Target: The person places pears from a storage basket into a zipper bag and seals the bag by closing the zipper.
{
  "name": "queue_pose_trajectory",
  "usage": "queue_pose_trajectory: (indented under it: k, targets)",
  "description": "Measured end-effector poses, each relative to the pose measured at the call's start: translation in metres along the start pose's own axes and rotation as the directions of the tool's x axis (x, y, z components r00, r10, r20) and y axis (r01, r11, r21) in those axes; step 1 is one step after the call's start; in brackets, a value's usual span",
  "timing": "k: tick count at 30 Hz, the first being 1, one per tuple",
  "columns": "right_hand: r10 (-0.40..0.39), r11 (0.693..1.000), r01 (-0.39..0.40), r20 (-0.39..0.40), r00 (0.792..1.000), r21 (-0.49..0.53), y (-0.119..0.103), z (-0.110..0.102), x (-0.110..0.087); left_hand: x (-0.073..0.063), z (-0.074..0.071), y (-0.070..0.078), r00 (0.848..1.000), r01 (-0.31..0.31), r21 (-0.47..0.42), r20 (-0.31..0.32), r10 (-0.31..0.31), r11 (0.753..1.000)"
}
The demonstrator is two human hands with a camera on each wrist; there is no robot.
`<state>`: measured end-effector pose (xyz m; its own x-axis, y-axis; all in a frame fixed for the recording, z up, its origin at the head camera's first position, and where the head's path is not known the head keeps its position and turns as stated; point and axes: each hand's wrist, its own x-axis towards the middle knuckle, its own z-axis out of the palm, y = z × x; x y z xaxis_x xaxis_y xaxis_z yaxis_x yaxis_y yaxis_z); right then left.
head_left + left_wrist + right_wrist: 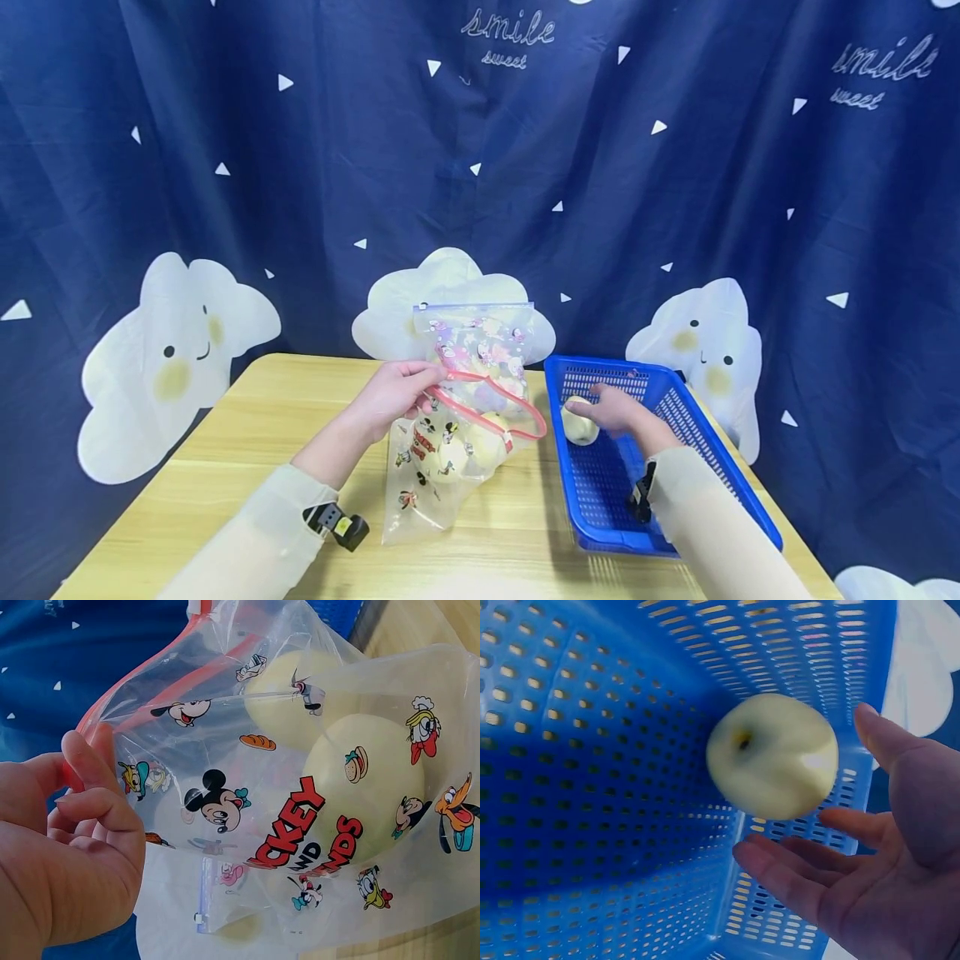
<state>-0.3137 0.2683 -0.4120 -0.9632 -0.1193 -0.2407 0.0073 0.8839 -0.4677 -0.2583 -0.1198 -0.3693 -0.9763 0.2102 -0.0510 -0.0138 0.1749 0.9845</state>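
Observation:
My left hand (390, 392) pinches the red zip edge (542, 427) of a clear cartoon-printed zip bag (420, 517), whose mouth gapes toward the basket. Two pale yellow apples (365, 799) show through the plastic in the left wrist view. Over in the blue basket (615, 540), my right hand (618, 412) reaches down beside another pale yellow apple (780, 765). That apple sits near the basket's far left corner, stem dimple visible. In the right wrist view, the thumb and fingers are spread around its side, with a gap between them and the fruit.
Behind the held bag lies a second clear bag (487, 337) with pink prints and a purple slider top. The wooden table (300, 400) ends at a dark blue curtain (315, 208) with white clouds. The basket stands along the table's right edge.

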Motion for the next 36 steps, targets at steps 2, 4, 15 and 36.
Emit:
queue_pose_trajectory:
  k: [2, 4, 15, 36]
  targets:
    - [0.027, 1.0, -0.027, 0.024, 0.999, -0.005, 0.0, 0.003, 0.002, 0.0, 0.0, 0.0, 1.0, 0.0, -0.001, 0.002, 0.0, 1.0]
    - [0.041, 0.999, -0.041, 0.04, 0.998, -0.016, -0.001, 0.005, 0.003, 0.001, 0.0, -0.001, 1.0, -0.004, -0.004, 0.002, 0.004, 1.0]
    - [-0.008, 1.0, 0.008, 0.062, 0.998, -0.002, -0.006, 0.005, -0.001, 0.001, 0.0, 0.0, 1.0, -0.006, -0.004, 0.003, 0.006, 1.0]
    - [-0.079, 0.993, 0.091, -0.172, 0.982, 0.068, 0.006, -0.024, -0.025, 0.0, -0.001, -0.001, 1.0, 0.0, 0.004, 0.004, 0.0, 1.0]
